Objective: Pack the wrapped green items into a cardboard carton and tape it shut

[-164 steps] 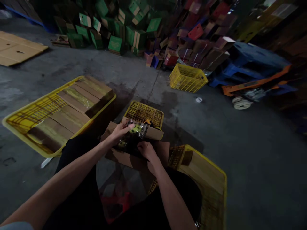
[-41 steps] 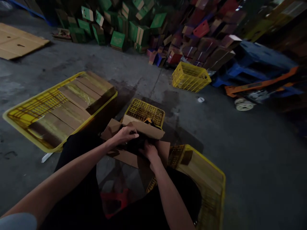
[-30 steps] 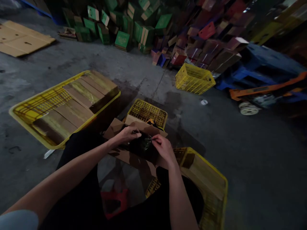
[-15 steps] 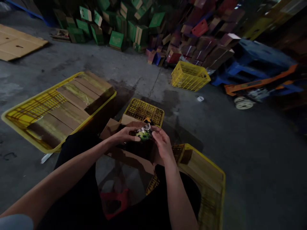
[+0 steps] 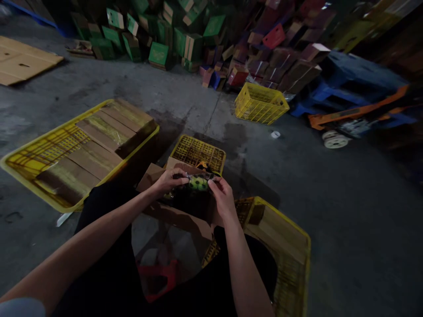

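Shadow swallows most of the inside of the open carton [image 5: 181, 220], so its contents are hard to make out; the red object [image 5: 170, 275] below is partly covered by dark-clad legs [image 5: 109, 268], and the right-hand crate [image 5: 287, 220] runs off the bottom edge. A second ago the spotted green packet [image 5: 198, 183] sat lower, in the right hand [image 5: 223, 196] alone — now it is stretched over the carton, each grip pinching one end, left hand [image 5: 170, 181] included. Count: one held packet, one open carton, at least four yellow crates [image 5: 261, 105].
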Motion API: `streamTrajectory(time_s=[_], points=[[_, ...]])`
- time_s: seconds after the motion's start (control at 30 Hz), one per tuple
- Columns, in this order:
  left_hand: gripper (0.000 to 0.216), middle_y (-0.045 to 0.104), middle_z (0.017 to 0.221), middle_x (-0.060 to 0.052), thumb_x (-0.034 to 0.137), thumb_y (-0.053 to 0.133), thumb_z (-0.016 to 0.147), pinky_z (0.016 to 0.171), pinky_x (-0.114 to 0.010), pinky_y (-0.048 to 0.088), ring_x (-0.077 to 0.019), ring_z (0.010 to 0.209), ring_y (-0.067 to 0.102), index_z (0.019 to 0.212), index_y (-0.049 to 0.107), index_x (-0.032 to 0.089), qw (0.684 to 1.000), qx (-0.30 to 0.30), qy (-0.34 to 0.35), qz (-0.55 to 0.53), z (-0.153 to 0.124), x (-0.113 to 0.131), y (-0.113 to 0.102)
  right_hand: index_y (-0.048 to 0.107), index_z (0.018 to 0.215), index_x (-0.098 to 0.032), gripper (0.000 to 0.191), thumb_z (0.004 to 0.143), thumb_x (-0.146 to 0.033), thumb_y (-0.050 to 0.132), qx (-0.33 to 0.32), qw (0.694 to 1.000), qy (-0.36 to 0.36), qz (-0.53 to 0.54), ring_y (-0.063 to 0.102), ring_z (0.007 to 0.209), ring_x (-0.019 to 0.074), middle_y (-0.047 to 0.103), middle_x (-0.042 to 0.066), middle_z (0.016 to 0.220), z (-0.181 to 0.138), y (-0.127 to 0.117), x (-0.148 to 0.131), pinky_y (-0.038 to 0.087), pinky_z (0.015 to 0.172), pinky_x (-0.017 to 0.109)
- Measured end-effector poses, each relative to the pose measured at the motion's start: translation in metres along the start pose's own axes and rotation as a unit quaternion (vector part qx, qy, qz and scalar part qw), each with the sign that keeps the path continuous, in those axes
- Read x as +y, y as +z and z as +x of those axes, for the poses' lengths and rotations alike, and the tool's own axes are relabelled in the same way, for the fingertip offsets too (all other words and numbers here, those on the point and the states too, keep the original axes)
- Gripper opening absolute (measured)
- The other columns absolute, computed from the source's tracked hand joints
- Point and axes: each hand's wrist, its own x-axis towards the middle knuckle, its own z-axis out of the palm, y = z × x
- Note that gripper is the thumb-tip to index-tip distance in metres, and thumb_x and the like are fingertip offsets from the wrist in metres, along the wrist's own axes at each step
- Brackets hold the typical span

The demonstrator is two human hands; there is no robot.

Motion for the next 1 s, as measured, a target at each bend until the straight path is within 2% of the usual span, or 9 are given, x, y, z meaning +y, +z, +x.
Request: streamTrajectory(time_s=[0.23, 0.37, 0.5, 0.67, 0.73, 0.83, 1.0], points=[[0.031, 0.066, 0.074, 0.0, 0.044, 0.078, 0.071, 0.062, -0.024, 0.043, -0.0132, 0.066, 0.058, 0.079, 0.066, 0.017, 0.997, 0.05, 0.043, 0.035, -0.002, 0.009, 0.001, 0.065, 0.081, -0.023, 0.041, 0.062, -0.054, 0.085, 0.052, 0.994, 0.075, 0.062, 0.06, 0.067, 0.0162, 0.065, -0.003, 0.074, 0.003, 0.009, 0.004, 0.049, 0.057, 0.026], [0.03, 0.064, 0.071, 0.001, 0.042, 0.079, 0.072, 0.061, -0.023, 0.044, -0.0128, 0.064, 0.058, 0.08, 0.066, 0.016, 0.998, 0.056, 0.035, 0.017, 0.0, 0.008, 0.003, 0.067, 0.082, -0.022, 0.042, 0.064, -0.057, 0.082, 0.062, 0.995, 0.068, 0.033, 0.059, 0.065, 0.0158, 0.065, -0.002, 0.075, 0.006, 0.011, 0.009, 0.047, 0.053, 0.025], [0.042, 0.068, 0.076, -0.001, 0.048, 0.083, 0.07, 0.063, -0.026, 0.05, -0.0142, 0.065, 0.062, 0.09, 0.067, 0.015, 0.998, 0.02, -0.014, -0.058, 0.0, 0.004, 0.003, 0.068, 0.084, -0.021, 0.041, 0.069, -0.058, 0.077, 0.064, 0.997, 0.039, -0.005, 0.06, 0.069, 0.0175, 0.067, 0.0, 0.078, 0.007, 0.008, 0.016, 0.048, 0.057, 0.027], [0.058, 0.073, 0.105, -0.009, 0.054, 0.084, 0.072, 0.077, -0.033, 0.057, -0.0213, 0.09, 0.068, 0.112, 0.07, 0.015, 0.988, -0.059, -0.076, -0.122, -0.003, 0.002, 0.003, 0.067, 0.089, -0.021, 0.04, 0.075, -0.058, 0.072, 0.055, 0.998, 0.017, -0.025, 0.061, 0.069, 0.0182, 0.068, 0.001, 0.08, 0.005, 0.006, 0.018, 0.049, 0.059, 0.028], [0.06, 0.073, 0.108, -0.01, 0.052, 0.085, 0.072, 0.08, -0.034, 0.057, -0.0233, 0.094, 0.069, 0.116, 0.071, 0.014, 0.986, -0.088, -0.072, -0.119, -0.004, 0.002, 0.002, 0.067, 0.088, -0.021, 0.04, 0.077, -0.059, 0.071, 0.052, 0.998, 0.005, -0.039, 0.061, 0.07, 0.0185, 0.068, 0.002, 0.08, 0.004, 0.007, 0.016, 0.049, 0.06, 0.028], [0.058, 0.074, 0.106, -0.01, 0.048, 0.086, 0.073, 0.083, -0.034, 0.056, -0.024, 0.093, 0.07, 0.116, 0.073, 0.012, 0.988, -0.096, -0.05, -0.113, -0.005, 0.005, 0.0, 0.068, 0.09, -0.021, 0.04, 0.078, -0.06, 0.07, 0.053, 0.997, -0.01, -0.055, 0.064, 0.076, 0.0206, 0.071, 0.003, 0.084, 0.004, 0.008, 0.012, 0.051, 0.065, 0.03], [0.05, 0.075, 0.109, -0.009, 0.04, 0.087, 0.074, 0.087, -0.033, 0.054, -0.0249, 0.097, 0.07, 0.115, 0.073, 0.014, 0.986, -0.131, -0.008, -0.104, -0.007, 0.009, -0.002, 0.071, 0.099, -0.022, 0.042, 0.079, -0.059, 0.072, 0.029, 0.999, -0.011, -0.029, 0.067, 0.089, 0.0238, 0.074, 0.005, 0.098, 0.004, 0.009, 0.008, 0.054, 0.075, 0.033]])
